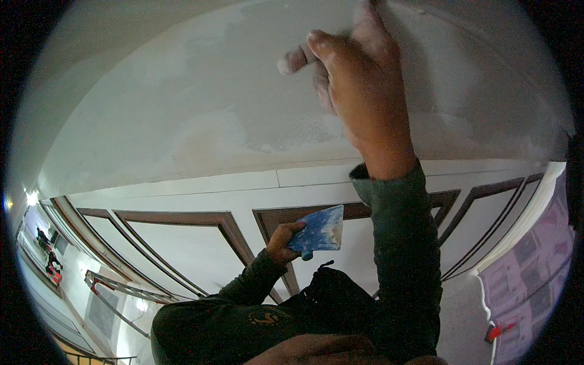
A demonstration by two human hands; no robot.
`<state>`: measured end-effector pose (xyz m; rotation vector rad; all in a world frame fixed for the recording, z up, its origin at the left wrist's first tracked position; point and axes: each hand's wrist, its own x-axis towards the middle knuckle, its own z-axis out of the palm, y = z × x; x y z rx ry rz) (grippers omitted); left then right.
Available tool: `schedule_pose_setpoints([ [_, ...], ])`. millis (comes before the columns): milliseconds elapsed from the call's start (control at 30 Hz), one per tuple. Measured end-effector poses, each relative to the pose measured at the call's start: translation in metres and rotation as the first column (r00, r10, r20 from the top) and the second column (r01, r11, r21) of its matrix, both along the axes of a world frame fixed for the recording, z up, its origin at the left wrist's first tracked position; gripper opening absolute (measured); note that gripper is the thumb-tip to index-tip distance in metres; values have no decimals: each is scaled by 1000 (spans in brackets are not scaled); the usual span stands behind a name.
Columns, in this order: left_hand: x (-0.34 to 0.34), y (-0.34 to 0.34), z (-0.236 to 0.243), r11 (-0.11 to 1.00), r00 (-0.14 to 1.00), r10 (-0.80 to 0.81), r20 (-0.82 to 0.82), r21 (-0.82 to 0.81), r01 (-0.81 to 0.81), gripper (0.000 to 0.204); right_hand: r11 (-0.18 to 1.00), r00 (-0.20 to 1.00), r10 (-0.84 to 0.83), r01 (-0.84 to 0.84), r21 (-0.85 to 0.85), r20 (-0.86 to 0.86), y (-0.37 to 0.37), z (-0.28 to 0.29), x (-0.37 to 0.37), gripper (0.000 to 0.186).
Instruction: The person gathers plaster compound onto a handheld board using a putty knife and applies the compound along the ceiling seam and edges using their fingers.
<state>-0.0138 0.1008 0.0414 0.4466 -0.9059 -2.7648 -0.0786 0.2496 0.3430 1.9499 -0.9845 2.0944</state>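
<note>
My right hand point(368, 85) is raised in front of a pale plastered surface point(201, 91). One finger stretches up to the top of the view and the others are spread and partly bent, with whitish dust on their tips. Nothing shows between them; whether a fingertip touches the plaster, I cannot tell. Lower down, near my body, my left hand point(283, 242) is closed on a blue putty knife point(319, 230). Its broad, flat blade points right and carries whitish smears.
White panels with brown frames point(176, 216) run below the plaster. A ladder point(125, 289) stands at lower left, with a railing point(100, 359) below it. On the right hang pale purple sheets point(523, 274), with a red object point(499, 331) near their lower edge.
</note>
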Motion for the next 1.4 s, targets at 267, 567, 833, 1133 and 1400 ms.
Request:
schedule_pose_setpoints([
  [267,4,3,4,999,998,49,46,-1,-49,27,982,971,-114,141,-122,209,17,-7,-55,26],
  [567,-4,9,7,994,996,52,70,-95,-45,29,941,942,-333,335,48,-40,-16,18,22,56],
  [833,-7,14,10,989,984,120,134,-97,-108,29,744,784,-606,501,-442,-131,-14,-18,-51,25],
  [1133,-22,14,-2,996,990,39,132,-83,-28,27,724,756,-641,541,-428,-130,-18,3,-37,29],
  [1400,-6,17,-1,511,986,36,-165,-845,-160,26,756,759,-642,604,-251,-105,-4,-22,-31,25],
])
